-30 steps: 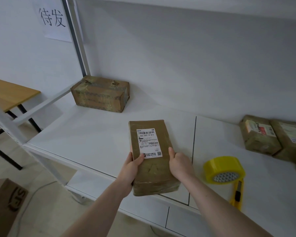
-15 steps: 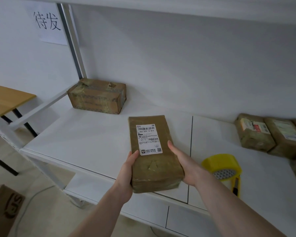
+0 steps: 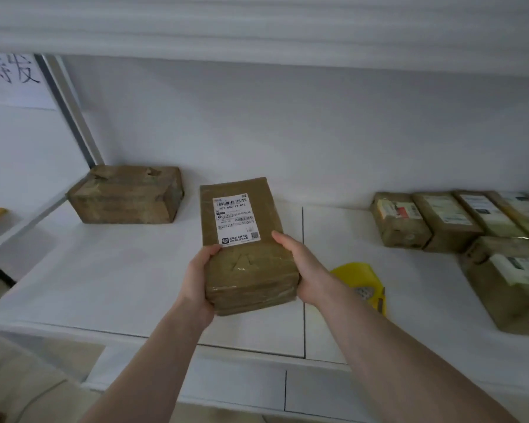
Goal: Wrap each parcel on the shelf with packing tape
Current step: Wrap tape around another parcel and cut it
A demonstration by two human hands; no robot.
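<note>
A flat brown parcel [image 3: 245,270] with a white shipping label is held above the white shelf [image 3: 119,279], its near end wrapped in glossy tape. My left hand [image 3: 197,279] grips its left near corner, thumb on top. My right hand [image 3: 303,270] grips its right side, thumb on top. A yellow roll of packing tape [image 3: 359,276] lies on the shelf just right of my right wrist, partly hidden by it, with a yellow box cutter [image 3: 380,305] beside it.
A taped brown box [image 3: 126,195] stands at the shelf's back left near the metal upright [image 3: 71,117]. Several labelled parcels [image 3: 446,221] crowd the right side. An upper shelf [image 3: 257,29] hangs overhead. A paper sign [image 3: 13,77] hangs top left.
Both hands have lifted the parcel off the shelf and carried it up and away from the front edge. The view has tilted up and turned right, showing more parcels.
</note>
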